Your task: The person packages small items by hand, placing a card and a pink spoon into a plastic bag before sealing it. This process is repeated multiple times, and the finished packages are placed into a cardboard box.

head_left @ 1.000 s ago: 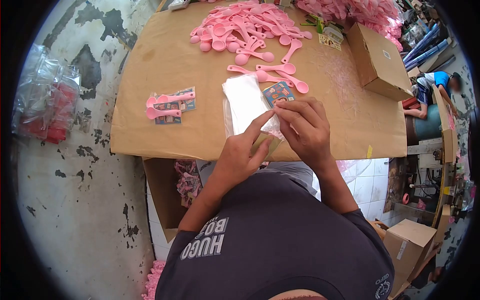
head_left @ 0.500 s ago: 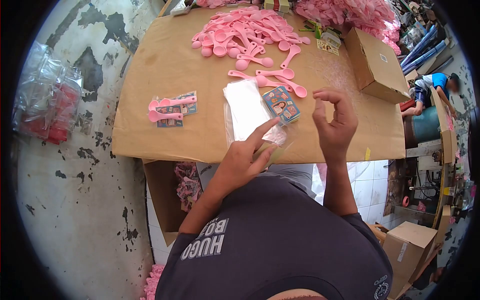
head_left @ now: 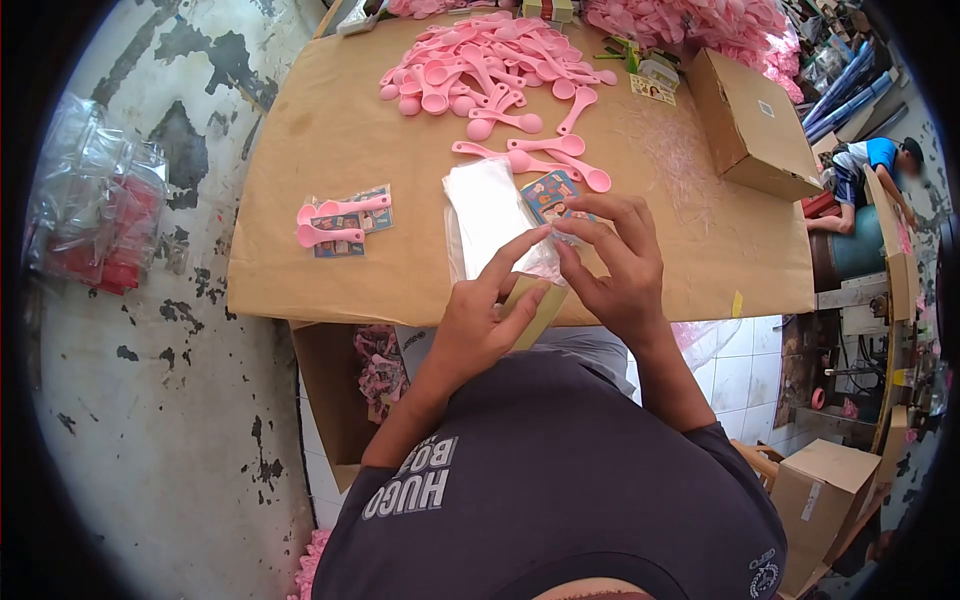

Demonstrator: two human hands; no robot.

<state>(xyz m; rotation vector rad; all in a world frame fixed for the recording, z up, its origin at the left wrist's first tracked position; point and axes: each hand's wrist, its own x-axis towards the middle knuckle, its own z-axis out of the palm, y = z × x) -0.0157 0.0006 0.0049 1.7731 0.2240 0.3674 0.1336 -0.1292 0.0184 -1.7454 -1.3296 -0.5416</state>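
My left hand [head_left: 478, 318] holds a tan card [head_left: 537, 312] between thumb and fingers, low over the table's near edge. Clear plastic around the card looks like a small bag. My right hand [head_left: 628, 268] is curled beside it, thumb and index finger close together at the bag's upper edge, near my left index fingertip. The thin film there is hard to make out. Just beyond my hands lies a stack of white-looking plastic sleeves [head_left: 487, 215]. Right of it sits a stack of blue printed cards [head_left: 545, 192], partly covered by my right fingers.
Pink measuring spoons [head_left: 485, 60] are heaped at the back, with several [head_left: 545, 145] lying nearer. Spoons on packed cards [head_left: 345, 220] lie at left. A cardboard box [head_left: 745, 125] stands at the table's right. Another person [head_left: 865, 175] sits beyond it.
My right hand has moved left and down to the bag beside my left hand. The card in my left hand has tilted more into view.
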